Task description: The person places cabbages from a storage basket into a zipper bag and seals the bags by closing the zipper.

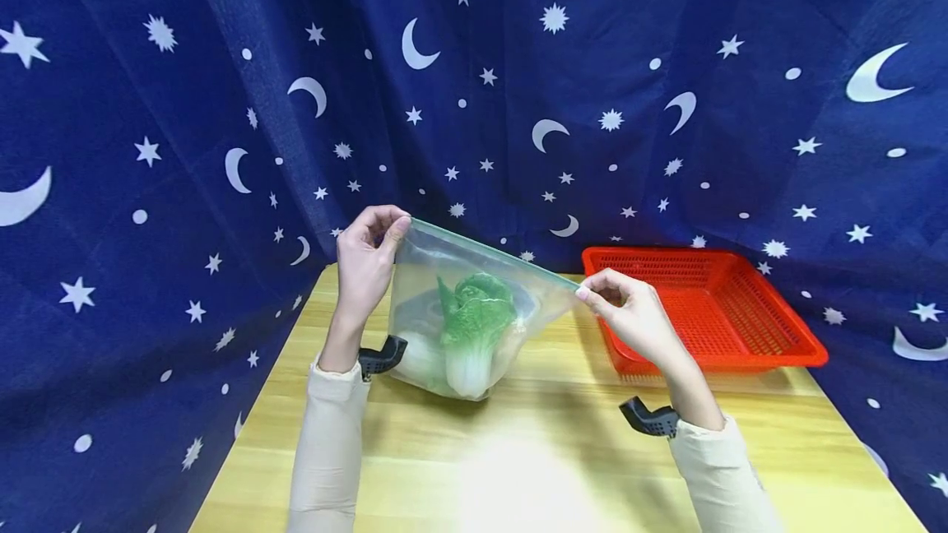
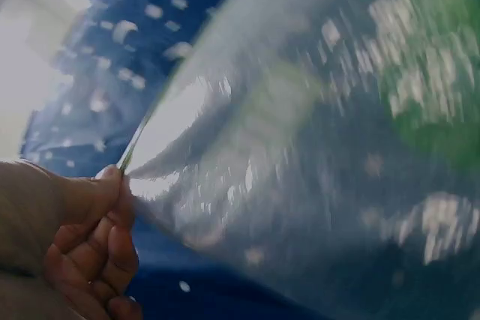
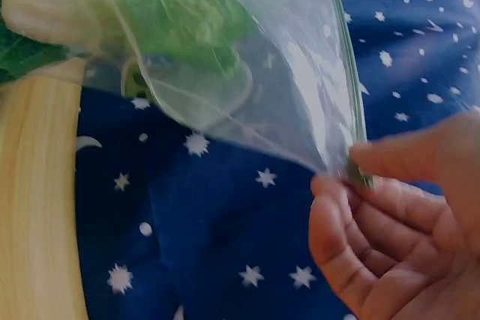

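A clear zip bag (image 1: 422, 270) with a green strip along its top edge hangs between both hands. Inside it is a leafy green vegetable with a thick white stalk, like bok choy (image 1: 477, 311), and paler pieces beside it. My left hand (image 1: 368, 257) pinches the bag's upper left corner between thumb and fingers, higher than the other corner. My right hand (image 1: 629, 311) pinches the upper right corner, seen closely in the right wrist view, so the top edge is taut and slopes down to the right. The bag's bottom is low over the table.
A red plastic basket (image 1: 803, 344) with a perforated floor stands at the back right of the wooden table (image 1: 400, 475). A dark blue curtain (image 1: 504, 97) with stars and moons hangs behind and around the table. Black wrist cameras sit near both cuffs.
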`<state>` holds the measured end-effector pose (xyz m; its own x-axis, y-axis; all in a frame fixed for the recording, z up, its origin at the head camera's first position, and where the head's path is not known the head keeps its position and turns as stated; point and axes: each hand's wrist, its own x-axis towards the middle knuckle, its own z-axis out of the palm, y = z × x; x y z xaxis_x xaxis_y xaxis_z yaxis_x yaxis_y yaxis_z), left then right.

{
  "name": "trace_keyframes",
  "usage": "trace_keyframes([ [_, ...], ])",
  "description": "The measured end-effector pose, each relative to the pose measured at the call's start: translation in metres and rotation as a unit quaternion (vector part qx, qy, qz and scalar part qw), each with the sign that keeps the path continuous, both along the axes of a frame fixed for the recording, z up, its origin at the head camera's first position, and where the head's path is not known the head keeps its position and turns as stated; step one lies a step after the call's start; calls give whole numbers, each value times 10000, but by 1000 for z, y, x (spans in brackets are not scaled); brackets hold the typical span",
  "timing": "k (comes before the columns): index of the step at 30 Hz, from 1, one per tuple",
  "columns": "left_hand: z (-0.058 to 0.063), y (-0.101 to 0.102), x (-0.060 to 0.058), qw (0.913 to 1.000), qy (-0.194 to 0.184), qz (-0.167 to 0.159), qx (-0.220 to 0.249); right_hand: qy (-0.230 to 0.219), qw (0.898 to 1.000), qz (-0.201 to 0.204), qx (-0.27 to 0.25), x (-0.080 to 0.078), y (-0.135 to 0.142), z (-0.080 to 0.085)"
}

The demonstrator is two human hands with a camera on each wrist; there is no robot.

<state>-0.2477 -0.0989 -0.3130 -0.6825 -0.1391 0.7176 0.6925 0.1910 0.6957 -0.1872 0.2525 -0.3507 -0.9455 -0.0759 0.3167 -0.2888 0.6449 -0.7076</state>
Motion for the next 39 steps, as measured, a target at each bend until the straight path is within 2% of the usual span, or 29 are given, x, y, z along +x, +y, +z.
trace_keyframes([
  [2, 2, -3, -13, 9992, -67, 311, -255, -123, 9990, 76, -429, -8, -7, -2],
  [4, 7, -4, -28, 9980, -204, 473, -379, -304, 9911, 409, -1233, -20, -15, -3],
  [6, 13, -5, -43, 9984, -412, 330, -218, -553, 9698, 867, -2211, -33, -24, -5],
  [8, 21, -3, -54, 9988, -458, 153, 53, -675, 9390, 1310, -3107, -46, -33, -7],
  [9, 25, -3, -57, 9991, -392, 67, 171, -641, 9232, 1477, -3490, -52, -37, -7],
  [10, 29, -2, -59, 9991, -302, -50, 299, -537, 9118, 1582, -3751, -57, -41, -8],
  [12, 33, 0, -59, 9989, -102, -241, 391, -104, 8992, 1633, -4057, -66, -46, -11],
  [14, 31, -3, -57, 9987, -35, -433, 263, 296, 8992, 1568, -4073, -71, -47, -14],
  [15, 27, -5, -54, 9984, -129, -544, 95, 402, 9031, 1497, -4005, -72, -46, -17],
  [16, 21, -9, -52, 9974, -287, -640, -178, 441, 9119, 1388, -3837, -72, -44, -21],
  [18, 5, -18, -45, 9884, -756, -917, -941, 291, 9412, 1070, -3193, -71, -36, -32],
  [19, -4, -23, -41, 9785, -1031, -1124, -1385, 118, 9567, 914, -2761, -70, -31, -39],
  [20, -14, -27, -36, 9645, -1299, -1413, -1812, -87, 9713, 723, -2265, -68, -27, -48],
  [21, -24, -31, -31, 9457, -1581, -1758, -2229, -301, 9826, 556, -1747, -66, -23, -56],
  [23, -42, -31, -21, 8974, -2037, -2569, -2953, -662, 9945, 401, -705, -61, -16, -71],
  [25, -58, -24, -11, 8380, -2336, -3340, -3629, -908, 9946, 472, 147, -56, -12, -82],
  [27, -74, -9, 1, 7730, -2595, -3897, -4281, -1018, 9902, 641, 715, -51, -10, -89],
  [29, -91, 12, 17, 7160, -2557, -4095, -5042, -1081, 9836, 865, 1158, -46, -8, -95],
  [30, -100, 23, 25, 6923, -2442, -4063, -5442, -1115, 9803, 947, 1325, -44, -7, -98],
  [31, -109, 35, 33, 6739, -2316, -4019, -5751, -1130, 9774, 1029, 1462, -43, -7, -102],
  [32, -117, 45, 41, 6591, -2170, -3926, -6036, -1193, 9747, 1083, 1551, -41, -7, -106],
  [33, -125, 54, 48, 6511, -1987, -3815, -6254, -1233, 9721, 1167, 1620, -40, -7, -110],
  [34, -132, 62, 54, 6465, -1766, -3704, -6431, -1298, 9700, 1213, 1661, -39, -7, -115],
  [36, -142, 73, 63, 6439, -1550, -3595, -6574, -1336, 9676, 1244, 1744, -38, -7, -122],
  [39, -150, 86, 71, 6471, -1410, -3548, -6600, -1344, 9677, 1194, 1766, -36, -7, -129],
])
